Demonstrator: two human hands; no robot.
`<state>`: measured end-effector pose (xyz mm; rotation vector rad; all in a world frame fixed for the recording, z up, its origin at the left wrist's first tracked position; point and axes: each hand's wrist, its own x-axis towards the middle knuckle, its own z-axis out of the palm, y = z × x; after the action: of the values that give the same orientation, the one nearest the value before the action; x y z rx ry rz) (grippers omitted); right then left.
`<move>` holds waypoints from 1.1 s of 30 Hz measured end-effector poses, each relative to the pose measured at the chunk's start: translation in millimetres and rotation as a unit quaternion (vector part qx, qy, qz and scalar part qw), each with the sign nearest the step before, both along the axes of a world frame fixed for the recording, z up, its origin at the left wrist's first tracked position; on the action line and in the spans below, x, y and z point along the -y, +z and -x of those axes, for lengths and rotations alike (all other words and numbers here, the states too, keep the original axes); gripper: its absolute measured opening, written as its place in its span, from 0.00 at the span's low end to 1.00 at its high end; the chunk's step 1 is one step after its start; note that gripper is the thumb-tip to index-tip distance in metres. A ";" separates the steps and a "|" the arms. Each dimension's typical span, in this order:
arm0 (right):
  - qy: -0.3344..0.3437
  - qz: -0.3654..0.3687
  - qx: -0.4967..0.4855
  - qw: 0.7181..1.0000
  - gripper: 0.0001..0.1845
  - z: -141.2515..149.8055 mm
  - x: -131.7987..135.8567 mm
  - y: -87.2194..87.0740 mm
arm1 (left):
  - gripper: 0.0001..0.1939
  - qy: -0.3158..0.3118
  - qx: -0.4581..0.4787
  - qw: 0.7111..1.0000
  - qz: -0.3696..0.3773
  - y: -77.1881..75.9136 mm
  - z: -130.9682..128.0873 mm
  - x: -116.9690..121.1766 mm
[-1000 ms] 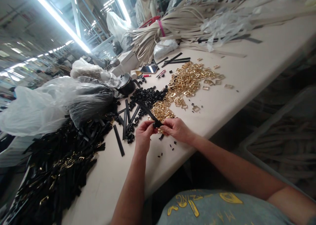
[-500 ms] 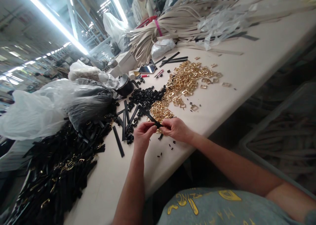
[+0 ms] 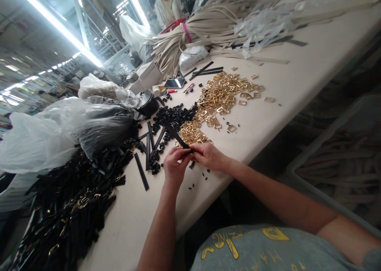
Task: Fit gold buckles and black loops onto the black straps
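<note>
A narrow black strap (image 3: 176,135) rises up and to the left from between my two hands. My left hand (image 3: 175,162) pinches its lower end, and my right hand (image 3: 207,156) closes on the same end from the right. The fingers hide that end, so any small part held there cannot be made out. Just beyond the hands lies a heap of gold metal buckles (image 3: 218,98). Beside it spreads a pile of small black loops (image 3: 171,118). Several loose black straps (image 3: 148,152) lie left of my hands, and tiny black pieces (image 3: 205,175) are scattered close by.
A large mound of black straps with gold buckles (image 3: 74,207) covers the table's left side, below clear plastic bags (image 3: 59,132). A dark lidded pot (image 3: 148,103), a phone (image 3: 174,83) and bundled beige straps (image 3: 214,23) stand farther back. A person (image 3: 167,7) is beyond the table.
The strap's free end has swung slightly and now stands up more from the table. My left hand has turned and drawn closer to my right. The view has shifted a little.
</note>
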<state>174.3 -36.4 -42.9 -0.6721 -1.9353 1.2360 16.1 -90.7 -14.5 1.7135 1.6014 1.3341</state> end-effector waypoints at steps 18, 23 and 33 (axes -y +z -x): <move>-0.015 0.162 -0.076 0.984 0.09 -1.8 1.5 4.7 | 0.16 -0.025 0.255 0.953 0.161 -2.5 12.9 -1.0; 0.064 0.184 -0.023 0.981 0.08 -6.9 3.5 11.9 | 0.19 -0.109 0.237 0.944 0.201 7.1 13.8 3.8; 0.156 0.270 -0.065 0.948 0.10 -12.7 1.7 17.4 | 0.19 -0.115 0.339 0.912 0.199 -2.3 5.8 5.8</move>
<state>187.0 -38.1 -25.5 -0.5393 -1.6349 1.9960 10.2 -96.5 -16.7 0.9935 1.1212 1.1931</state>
